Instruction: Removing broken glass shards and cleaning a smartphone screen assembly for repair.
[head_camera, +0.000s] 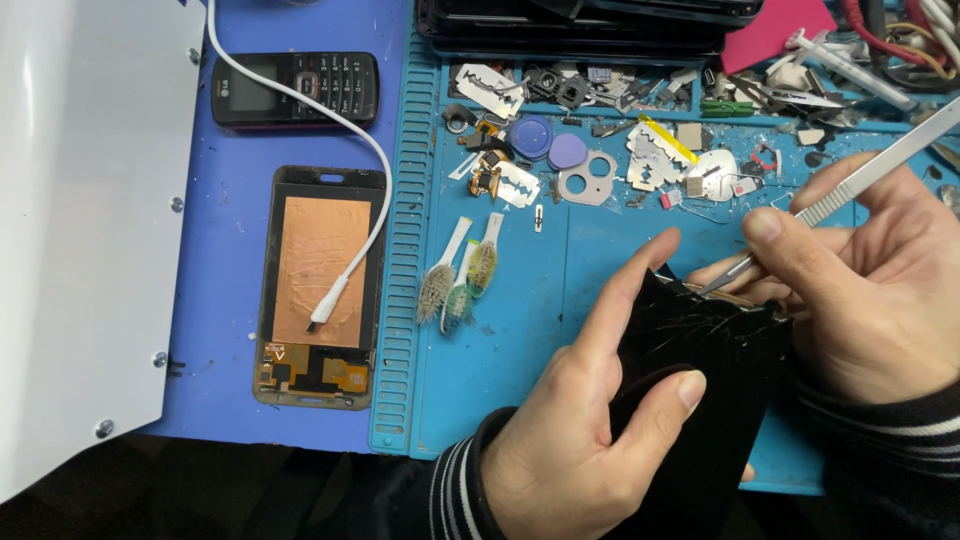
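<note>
My left hand (590, 420) grips a black phone screen panel (710, 360) with cracked glass, thumb across its face and index finger along its left edge. It is tilted above the blue work mat (520, 350). My right hand (860, 290) holds metal tweezers (850, 185), and their tip touches the panel's upper edge. Both wrists wear dark sleeves with white stripes.
Left of the mat lie a phone display back with copper foil (318, 285), a white cable (345, 290) across it, and a black keypad phone (295, 88). Three worn brush heads (458, 275), razor blades, small parts and wires litter the mat's top. A white panel (80, 220) stands far left.
</note>
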